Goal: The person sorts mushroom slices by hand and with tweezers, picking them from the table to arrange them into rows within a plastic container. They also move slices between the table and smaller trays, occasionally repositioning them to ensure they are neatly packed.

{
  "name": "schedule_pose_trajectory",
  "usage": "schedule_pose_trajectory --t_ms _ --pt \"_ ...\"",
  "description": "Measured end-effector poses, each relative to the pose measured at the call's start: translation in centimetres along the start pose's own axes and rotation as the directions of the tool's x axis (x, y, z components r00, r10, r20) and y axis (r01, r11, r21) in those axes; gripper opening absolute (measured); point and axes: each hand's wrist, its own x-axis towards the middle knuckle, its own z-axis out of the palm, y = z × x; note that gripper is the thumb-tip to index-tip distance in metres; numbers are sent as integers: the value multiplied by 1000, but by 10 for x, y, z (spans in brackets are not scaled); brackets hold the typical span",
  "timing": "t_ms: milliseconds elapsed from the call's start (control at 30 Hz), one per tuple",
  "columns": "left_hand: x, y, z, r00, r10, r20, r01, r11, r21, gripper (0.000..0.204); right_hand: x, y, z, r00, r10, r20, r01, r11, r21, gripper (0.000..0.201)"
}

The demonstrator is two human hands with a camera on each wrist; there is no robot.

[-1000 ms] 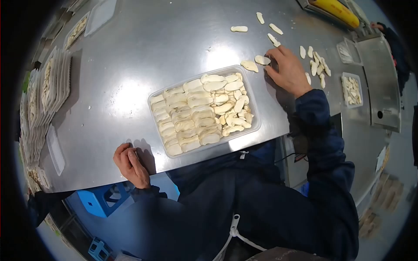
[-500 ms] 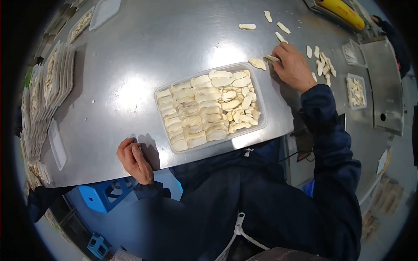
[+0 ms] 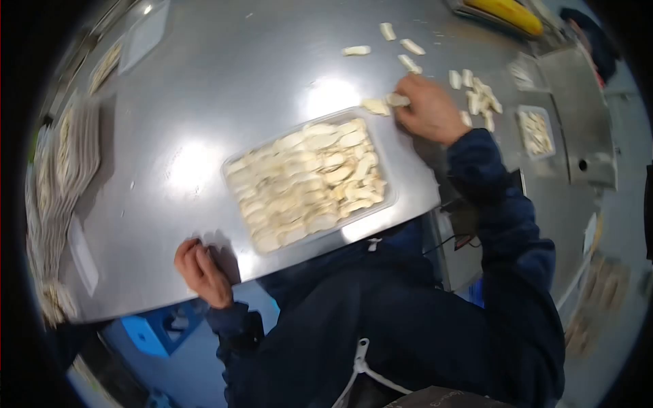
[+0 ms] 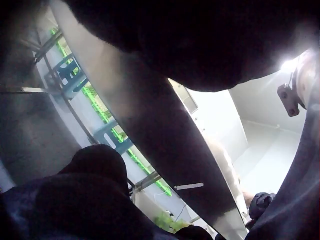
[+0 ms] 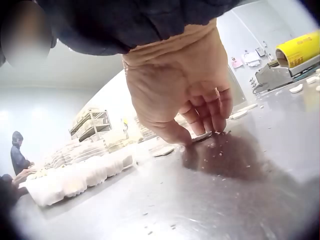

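Observation:
My right hand (image 3: 430, 109) pinches a pale mushroom slice (image 3: 397, 100) by its end, low over the steel table. In the right wrist view, thumb and fingers meet at the slice (image 5: 201, 136) close to the tabletop. Beside it another mushroom slice (image 3: 375, 107) lies near the corner of a clear plastic tray (image 3: 390, 197). Overlapping rows of large slices fill the tray's left part; smaller pieces (image 3: 359, 190) lie jumbled on the right. My left hand (image 3: 204, 272) rests at the table's front edge, fingers loosely curled and holding nothing. Sleeves and the table's underside fill the left wrist view.
Several loose slices (image 3: 411, 46) lie beyond my right hand, with a small heap (image 3: 483, 98) to its right. A small filled tray (image 3: 536, 132) stands farther right. Stacked filled trays (image 3: 78, 149) stand at the left. A yellow roll (image 3: 507, 15) sits at the back right.
The slice at my right fingertips lay flat on the table; now it is pinched and tipped up. My left hand has stayed at the table edge. The head view has shifted and blurred.

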Motion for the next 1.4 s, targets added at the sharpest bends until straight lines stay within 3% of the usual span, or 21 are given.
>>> schedule_pose_trajectory --t_ms 33,100,167,267,333,400,433,500,700,833,867,900,1000,1033,1067,1133,1167,1200,1233,1300,1400 --pt "-1 -3 1 1000 20 8 -20 999 27 18 -1 -2 0 997 -50 -50 49 999 -19 18" --pt "-5 -6 5 989 -148 9 148 977 -154 17 -7 -6 -4 997 -50 -66 50 999 -9 23" --pt "-7 -13 3 992 -127 24 129 983 -133 17 -17 -10 -11 1000 -22 -5 21 999 -47 29" --pt "-7 -17 2 997 -80 19 81 991 -105 21 -42 -9 -33 997 35 -74 -34 999 27 38" --pt "-6 -14 2 997 -79 22 81 992 -96 23 -69 18 -56 900 313 -302 -270 946 177 40" --pt "-5 -12 2 996 -90 27 93 990 -104 24 -110 86 -82 768 410 -492 -465 885 11 29" --pt "-5 -11 3 995 -97 27 99 989 -105 24 -131 117 -99 736 451 -505 -604 775 -188 24" --pt "-4 -11 5 995 -90 29 93 991 -100 26 -183 182 -122 685 598 -416 -728 535 -429 30" --pt "-3 -8 5 986 -162 26 164 980 -116 22 -233 251 -121 713 658 -242 -695 615 -374 32" --pt "-4 -23 1 998 -42 45 42 999 -2 21 -233 269 -111 695 674 -252 -707 573 -415 26" --pt "-5 -21 5 993 -115 19 116 990 -76 20 -236 274 -108 724 636 -267 -684 611 -399 24" --pt "-3 -18 4 1000 -22 2 22 999 45 20 -234 278 -106 717 646 -261 -688 595 -417 24" --pt "-1 -4 4 998 -65 27 64 998 21 20 -238 285 -110 789 547 -280 -612 659 -437 22" --pt "-2 -6 4 996 -80 30 80 997 6 20 -233 276 -114 780 530 -332 -625 641 -446 21" --pt "-1 -5 3 996 -81 27 82 997 -13 21 -229 272 -118 825 397 -402 -558 684 -470 19" --pt "-2 -1 5 992 -126 20 127 989 -78 22 -191 206 -120 722 544 -427 -572 817 74 17" --pt "-2 -1 4 994 -105 18 106 993 -50 22 -169 162 -115 668 627 -400 -523 778 348 17" --pt "-2 -2 4 996 -82 20 83 996 -25 23 -148 120 -105 712 573 -405 -325 781 533 19" --pt "-2 -3 4 998 -60 21 60 998 -4 23 -126 78 -94 744 513 -428 -107 724 681 21" --pt "-1 0 4 998 -61 16 61 998 -17 23 -90 4 -72 805 537 -253 -74 514 855 20" --pt "-1 2 2 997 -73 17 73 997 -21 22 -38 -63 -41 917 397 -30 -76 249 966 22"
